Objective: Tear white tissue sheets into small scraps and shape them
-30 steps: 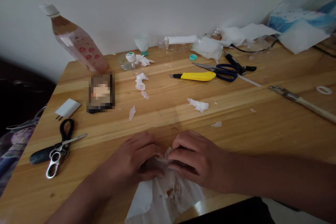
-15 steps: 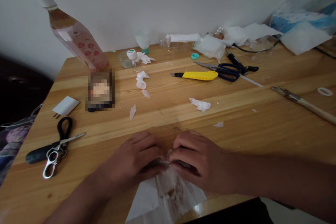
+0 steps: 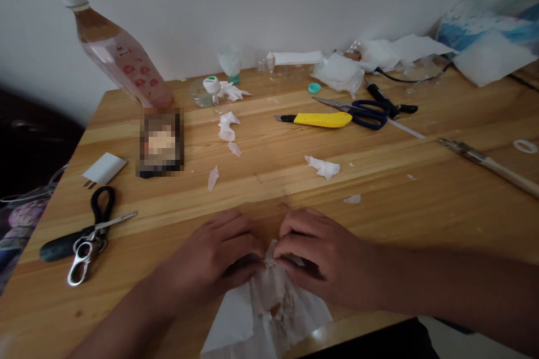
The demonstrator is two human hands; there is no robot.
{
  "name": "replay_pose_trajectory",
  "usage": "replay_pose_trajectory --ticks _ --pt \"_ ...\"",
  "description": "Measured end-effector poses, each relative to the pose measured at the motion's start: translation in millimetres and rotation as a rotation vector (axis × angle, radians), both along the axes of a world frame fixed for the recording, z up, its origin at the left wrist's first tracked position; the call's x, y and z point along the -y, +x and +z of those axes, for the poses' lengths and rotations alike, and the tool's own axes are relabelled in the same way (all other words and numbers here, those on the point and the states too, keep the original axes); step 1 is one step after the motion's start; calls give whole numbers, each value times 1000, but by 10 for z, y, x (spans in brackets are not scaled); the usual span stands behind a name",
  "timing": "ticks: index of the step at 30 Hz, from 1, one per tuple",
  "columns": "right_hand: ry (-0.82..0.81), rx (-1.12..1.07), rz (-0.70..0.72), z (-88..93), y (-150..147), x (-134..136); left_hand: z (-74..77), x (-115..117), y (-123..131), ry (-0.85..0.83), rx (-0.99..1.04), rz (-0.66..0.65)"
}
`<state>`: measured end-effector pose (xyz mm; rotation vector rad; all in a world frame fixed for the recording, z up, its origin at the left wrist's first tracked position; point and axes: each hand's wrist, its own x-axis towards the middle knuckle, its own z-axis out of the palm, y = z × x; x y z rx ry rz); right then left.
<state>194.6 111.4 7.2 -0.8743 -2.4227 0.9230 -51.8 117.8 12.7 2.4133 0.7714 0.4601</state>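
My left hand (image 3: pixel 213 255) and my right hand (image 3: pixel 322 255) meet at the near edge of the wooden table (image 3: pixel 421 207). Both pinch the top edge of a thin white tissue sheet (image 3: pixel 273 308) that lies under them and hangs toward me. The sheet is crumpled and shows a small reddish stain in its middle. What lies between the fingertips is hidden by the fingers.
Tissue scraps (image 3: pixel 323 167) lie ahead. A yellow utility knife (image 3: pixel 315 119) and blue-handled scissors (image 3: pixel 357 111) sit farther back. Black scissors and a metal tool (image 3: pixel 86 235) lie at left, near a white card (image 3: pixel 104 168). A tilted pink bottle (image 3: pixel 120 59) stands back left.
Both hands stay on the tissue, fingers shifting slightly. The view has drifted a little, so table objects sit slightly lower left than before.
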Motion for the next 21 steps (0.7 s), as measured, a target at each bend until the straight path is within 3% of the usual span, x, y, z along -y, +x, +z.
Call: replay_pose_trajectory --ticks 12,21 --pt "-48 -29 -8 13 2 -5 -9 -12 11 16 2 -4" --pt "-175 -119 -69 35 -7 -33 24 26 -7 -177 37 73"
